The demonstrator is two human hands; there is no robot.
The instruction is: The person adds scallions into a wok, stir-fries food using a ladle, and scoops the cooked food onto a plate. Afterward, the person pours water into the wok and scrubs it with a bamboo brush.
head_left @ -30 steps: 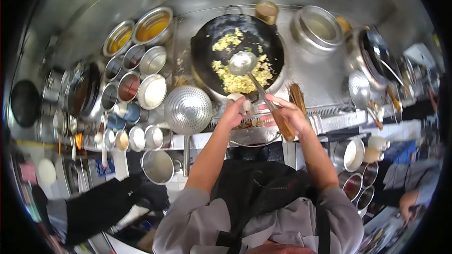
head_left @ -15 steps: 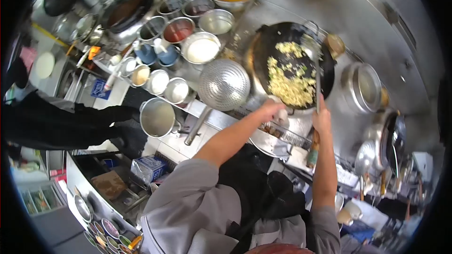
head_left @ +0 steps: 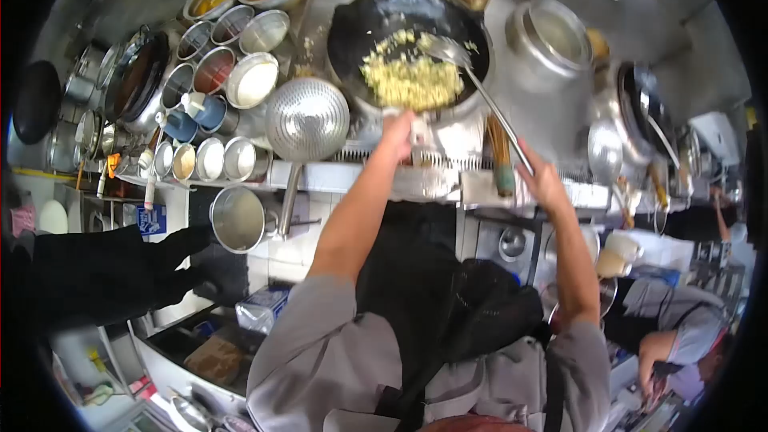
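A black wok (head_left: 352, 36) sits on the range in front of me, with chopped pale yellow food, likely egg or rice, (head_left: 412, 80) heaped in its near half. At its near rim my left hand (head_left: 396, 134) is closed round a pale cloth (head_left: 417, 132), gripping the wok there; the rim part under it is hidden. My right hand (head_left: 544, 182) is wrapped around the handle end of a long metal ladle (head_left: 450, 51), to the right of the wok. The ladle's bowl rests inside the wok, at the food's far right edge.
A perforated strainer (head_left: 307, 120) lies left of the wok, beside bowls of seasonings (head_left: 252, 80). A bamboo brush (head_left: 500, 156) stands near my right hand. Further right is a metal pot (head_left: 552, 36). Dark-clad people stand at left; another person (head_left: 680, 320) bends at lower right.
My view has turned, shifting the wok left and up in it. The ladle handle now slants rightward, with my right hand farther from the wok. The food looks more gathered at the near side.
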